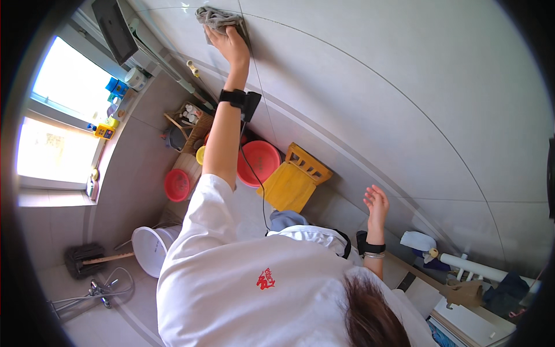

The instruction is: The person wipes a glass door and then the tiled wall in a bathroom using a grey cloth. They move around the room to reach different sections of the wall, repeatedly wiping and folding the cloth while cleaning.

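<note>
High on the light tiled wall [370, 63], my left hand [231, 47] presses a grey cloth [219, 19] flat against the tiles. The fingers are spread over the cloth, which is bunched along its top, and my arm is stretched out long. A black band with a small dark box and a cable is strapped at that wrist. Lower and to the right, my right hand [376, 203] hangs in the air near the wall, holding nothing. Its fingers are loosely curled and apart.
A yellow wooden chair [289, 185] and a red basin [258, 164] stand below by the wall. Bottles [104, 130] line the window sill at left. A white bucket [151, 251] and a broom [87, 261] are lower left. A white pipe [480, 269] lies at right.
</note>
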Available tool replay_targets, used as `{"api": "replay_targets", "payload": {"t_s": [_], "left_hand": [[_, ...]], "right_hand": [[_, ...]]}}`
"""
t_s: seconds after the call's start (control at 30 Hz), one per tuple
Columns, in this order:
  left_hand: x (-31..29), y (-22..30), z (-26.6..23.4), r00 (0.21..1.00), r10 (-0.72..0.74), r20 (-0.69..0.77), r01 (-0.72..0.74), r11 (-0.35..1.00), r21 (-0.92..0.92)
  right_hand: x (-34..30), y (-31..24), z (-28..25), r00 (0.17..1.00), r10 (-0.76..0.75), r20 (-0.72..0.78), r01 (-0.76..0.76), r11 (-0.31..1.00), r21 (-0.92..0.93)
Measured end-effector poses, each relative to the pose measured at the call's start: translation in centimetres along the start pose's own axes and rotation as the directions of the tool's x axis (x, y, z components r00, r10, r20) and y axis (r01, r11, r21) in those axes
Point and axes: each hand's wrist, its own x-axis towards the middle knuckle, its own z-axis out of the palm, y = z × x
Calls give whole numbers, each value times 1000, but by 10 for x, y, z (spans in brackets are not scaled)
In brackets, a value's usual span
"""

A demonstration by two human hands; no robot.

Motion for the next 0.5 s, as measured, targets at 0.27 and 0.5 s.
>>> {"api": "replay_targets", "payload": {"t_s": [0.27,0.5], "left_hand": [[-54,-50,1,949,-304,-78,303,953,-34],[-219,-3,34,646,-754,-115,737,656,-164]], "right_hand": [[-4,3,-1,1000,11,-5,-11,1000,-12],[-3,10,-17,999,29,-23,-30,999,-32]]}}
